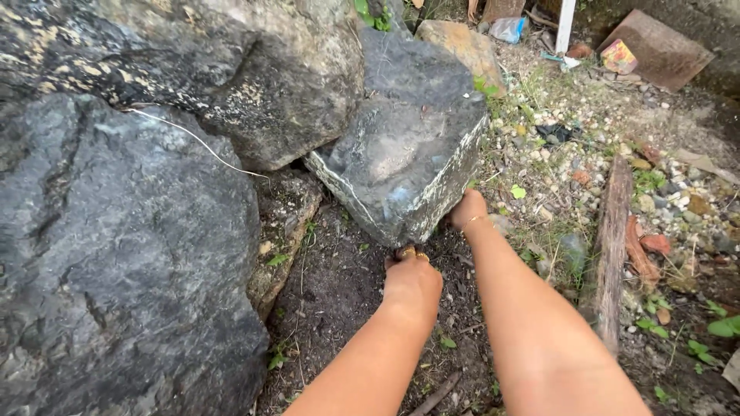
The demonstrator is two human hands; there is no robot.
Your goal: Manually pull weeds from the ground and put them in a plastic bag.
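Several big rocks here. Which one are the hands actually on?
The angular grey block with the pale edge, in the middle. The left hand and right hand grip its lower edge. The large dark boulder and mottled boulder are untouched.

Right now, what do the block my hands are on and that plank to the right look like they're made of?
The block looks like natural stone: dark grey, rough and matte, with a pale vein along its broken lower edge. Left hand and right hand are at that edge. The plank looks like old wood: grey-brown, with lengthwise grain and ragged ends, probably weathered or rotting.
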